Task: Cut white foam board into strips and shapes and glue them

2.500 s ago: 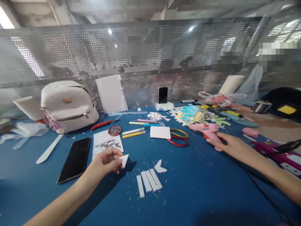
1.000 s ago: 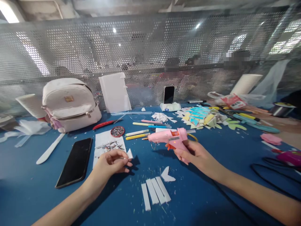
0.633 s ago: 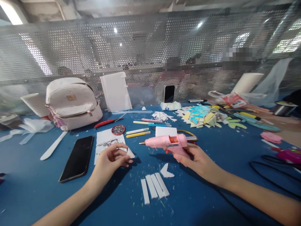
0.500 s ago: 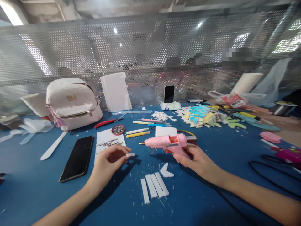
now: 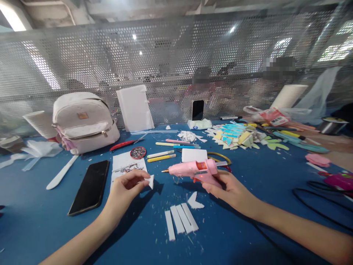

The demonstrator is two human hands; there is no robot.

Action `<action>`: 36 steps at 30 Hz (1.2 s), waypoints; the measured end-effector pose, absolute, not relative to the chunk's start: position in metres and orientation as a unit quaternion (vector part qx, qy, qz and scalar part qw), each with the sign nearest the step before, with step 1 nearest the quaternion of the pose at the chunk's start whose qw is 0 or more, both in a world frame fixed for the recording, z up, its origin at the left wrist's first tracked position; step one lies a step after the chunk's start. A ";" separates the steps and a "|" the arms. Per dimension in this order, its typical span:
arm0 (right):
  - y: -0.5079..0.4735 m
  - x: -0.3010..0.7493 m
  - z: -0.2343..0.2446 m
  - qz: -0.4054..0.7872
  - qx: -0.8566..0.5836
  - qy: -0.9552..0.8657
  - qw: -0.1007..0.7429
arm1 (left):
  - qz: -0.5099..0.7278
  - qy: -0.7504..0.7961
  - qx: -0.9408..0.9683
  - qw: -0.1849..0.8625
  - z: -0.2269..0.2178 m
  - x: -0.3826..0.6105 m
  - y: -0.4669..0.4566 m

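Observation:
Between the thumb and fingers of my left hand is pinched a small white foam piece, its pointed end showing. My right hand is wrapped round the handle of a pink hot glue gun. The gun's metal nozzle points left toward the white piece, a short gap apart from it. Below, on the blue table, lie several white strips side by side. A notched white cutout rests just above them.
A black phone and a white plastic knife lie at left, before a white backpack. Further back are markers, red-handled scissors and a heap of coloured scraps. A black cable loops at right.
The white piece in my left hand has been turned, from edge-on to showing its wider pointed face. The glue gun has shifted very slightly left.

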State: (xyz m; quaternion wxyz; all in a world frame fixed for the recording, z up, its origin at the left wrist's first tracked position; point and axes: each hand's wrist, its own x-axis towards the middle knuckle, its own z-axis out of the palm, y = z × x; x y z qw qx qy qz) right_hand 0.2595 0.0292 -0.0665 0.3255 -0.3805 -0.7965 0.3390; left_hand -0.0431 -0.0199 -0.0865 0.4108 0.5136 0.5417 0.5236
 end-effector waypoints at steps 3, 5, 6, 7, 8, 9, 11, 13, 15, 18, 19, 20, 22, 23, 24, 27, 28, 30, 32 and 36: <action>0.028 0.259 -0.067 0.341 -0.382 -0.794 0.326 | 0.530 0.543 0.487 0.431 -0.092 -0.045 -0.018; 0.027 0.258 -0.067 0.347 -0.377 -0.796 0.322 | 0.526 0.544 0.475 0.448 -0.095 -0.046 -0.017; 0.027 0.258 -0.067 0.348 -0.373 -0.798 0.321 | 0.522 0.544 0.471 0.457 -0.095 -0.046 -0.017; 0.026 0.258 -0.067 0.344 -0.369 -0.801 0.323 | 0.520 0.543 0.468 0.465 -0.095 -0.046 -0.017; 0.026 0.258 -0.067 0.338 -0.364 -0.805 0.325 | 0.517 0.542 0.465 0.472 -0.094 -0.045 -0.017; 0.025 0.258 -0.066 0.333 -0.359 -0.809 0.325 | 0.516 0.540 0.463 0.478 -0.094 -0.044 -0.017; 0.023 0.256 -0.064 0.330 -0.344 -0.821 0.315 | 0.513 0.536 0.460 0.487 -0.092 -0.041 -0.018; 0.021 0.255 -0.061 0.335 -0.331 -0.828 0.306 | 0.512 0.533 0.455 0.496 -0.091 -0.037 -0.020; 0.018 0.253 -0.059 0.338 -0.320 -0.833 0.300 | 0.512 0.530 0.451 0.505 -0.091 -0.034 -0.021; 0.014 0.251 -0.057 0.326 -0.300 -0.845 0.300 | 0.508 0.523 0.445 0.520 -0.092 -0.030 -0.023; 0.013 0.251 -0.057 0.319 -0.294 -0.850 0.300 | 0.507 0.521 0.443 0.524 -0.093 -0.029 -0.024; 0.012 0.251 -0.058 0.311 -0.288 -0.855 0.299 | 0.507 0.521 0.441 0.527 -0.093 -0.029 -0.024; 0.011 0.250 -0.059 0.292 -0.280 -0.863 0.303 | 0.508 0.521 0.437 0.529 -0.092 -0.028 -0.026; 0.012 0.250 -0.060 0.283 -0.276 -0.865 0.307 | 0.508 0.521 0.436 0.530 -0.091 -0.027 -0.026; 0.012 0.250 -0.060 0.275 -0.271 -0.868 0.312 | 0.509 0.521 0.435 0.530 -0.090 -0.027 -0.027; 0.013 0.249 -0.058 0.259 -0.260 -0.874 0.319 | 0.512 0.521 0.434 0.528 -0.088 -0.025 -0.028; 0.013 0.249 -0.057 0.258 -0.259 -0.875 0.319 | 0.513 0.519 0.435 0.528 -0.088 -0.024 -0.028; 0.014 0.249 -0.057 0.258 -0.258 -0.875 0.319 | 0.514 0.517 0.436 0.528 -0.087 -0.024 -0.028; 0.014 0.249 -0.057 0.259 -0.260 -0.874 0.319 | 0.516 0.515 0.438 0.527 -0.087 -0.023 -0.029; 0.014 0.249 -0.059 0.252 -0.259 -0.875 0.322 | 0.519 0.511 0.446 0.520 -0.087 -0.023 -0.030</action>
